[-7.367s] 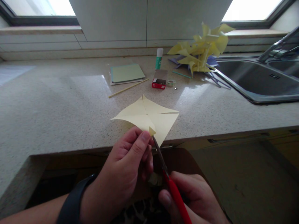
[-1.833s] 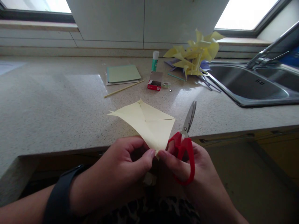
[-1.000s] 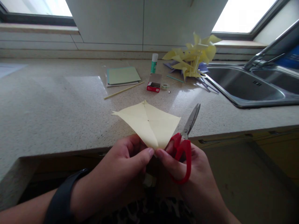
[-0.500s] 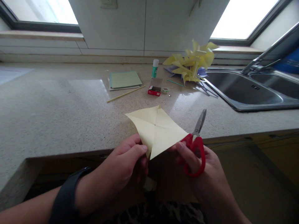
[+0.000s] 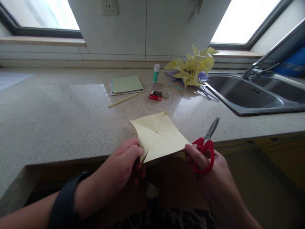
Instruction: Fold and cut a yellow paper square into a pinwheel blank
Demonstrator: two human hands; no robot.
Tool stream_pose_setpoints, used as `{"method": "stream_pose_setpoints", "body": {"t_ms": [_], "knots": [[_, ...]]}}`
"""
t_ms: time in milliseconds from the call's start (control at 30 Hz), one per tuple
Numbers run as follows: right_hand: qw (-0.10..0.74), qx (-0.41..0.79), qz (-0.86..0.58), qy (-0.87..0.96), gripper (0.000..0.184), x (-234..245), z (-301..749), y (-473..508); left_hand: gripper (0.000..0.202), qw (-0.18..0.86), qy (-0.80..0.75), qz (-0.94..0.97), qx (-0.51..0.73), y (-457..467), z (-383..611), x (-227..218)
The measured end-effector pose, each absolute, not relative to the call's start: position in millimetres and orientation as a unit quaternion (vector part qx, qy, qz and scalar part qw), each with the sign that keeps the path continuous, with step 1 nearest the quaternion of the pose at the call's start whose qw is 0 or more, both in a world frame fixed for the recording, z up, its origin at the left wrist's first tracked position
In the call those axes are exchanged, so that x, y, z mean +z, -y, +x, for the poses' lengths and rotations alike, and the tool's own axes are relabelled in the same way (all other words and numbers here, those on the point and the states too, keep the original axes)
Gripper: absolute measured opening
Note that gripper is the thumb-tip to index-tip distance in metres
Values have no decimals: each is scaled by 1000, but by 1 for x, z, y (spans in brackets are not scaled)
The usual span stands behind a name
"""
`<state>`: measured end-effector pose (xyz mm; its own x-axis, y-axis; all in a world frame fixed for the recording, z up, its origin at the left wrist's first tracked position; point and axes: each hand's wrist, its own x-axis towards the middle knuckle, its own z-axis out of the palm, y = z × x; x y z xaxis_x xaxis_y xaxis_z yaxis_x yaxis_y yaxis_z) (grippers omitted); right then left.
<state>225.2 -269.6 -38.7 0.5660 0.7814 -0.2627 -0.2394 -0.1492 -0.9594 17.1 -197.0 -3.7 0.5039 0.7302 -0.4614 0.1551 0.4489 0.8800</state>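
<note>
A pale yellow square of paper (image 5: 164, 138), slit in from its corners and marked with a small dot in the middle, is held up at the counter's front edge. My left hand (image 5: 128, 159) pinches its near left corner beside a slit, thumb on top. At the right corner, my right hand (image 5: 209, 168) grips the paper between thumb and fingers. Red-handled scissors (image 5: 209, 149) hang on that same hand, the thumb through a loop; their blades look closed and point up and away from me.
On the counter (image 5: 59, 127) lie a paper pack (image 5: 127, 84), a thin wooden stick (image 5: 126, 99), a red box (image 5: 155, 95), a tape roll (image 5: 167, 94) and an upright glue stick (image 5: 156, 73). Yellow paper pinwheels (image 5: 195, 66) stand by the steel sink (image 5: 238, 92).
The paper's near slit has spread wider, its left corner curling up. My left hand has shifted slightly left, and my right hand with the scissors slightly right and up.
</note>
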Motion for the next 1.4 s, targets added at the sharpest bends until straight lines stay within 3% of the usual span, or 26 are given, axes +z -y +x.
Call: {"method": "stream_pose_setpoints", "body": {"t_ms": [400, 667, 733, 933, 1033, 1200, 1400], "knots": [[658, 413, -609, 160, 37, -49, 213, 276, 18, 711, -467, 466, 241, 194, 17, -3], [661, 473, -575, 94, 42, -56, 187, 280, 16, 717, -470, 441, 266, 194, 16, 1], [662, 479, -567, 104, 40, -57, 185, 280, 21, 730, -466, 415, 278, 195, 17, 3], [674, 499, -532, 120, 36, -54, 176, 281, 65, 792, -379, 375, 299, 214, 18, -6], [669, 496, -538, 131, 35, -51, 169, 280, 61, 784, -355, 418, 290, 222, 21, -13], [651, 509, -542, 151, 35, -49, 157, 281, 55, 749, -418, 483, 176, 223, 27, -22], [628, 534, -544, 159, 35, -54, 150, 288, 50, 726, -467, 475, 171, 220, 26, -31]]}}
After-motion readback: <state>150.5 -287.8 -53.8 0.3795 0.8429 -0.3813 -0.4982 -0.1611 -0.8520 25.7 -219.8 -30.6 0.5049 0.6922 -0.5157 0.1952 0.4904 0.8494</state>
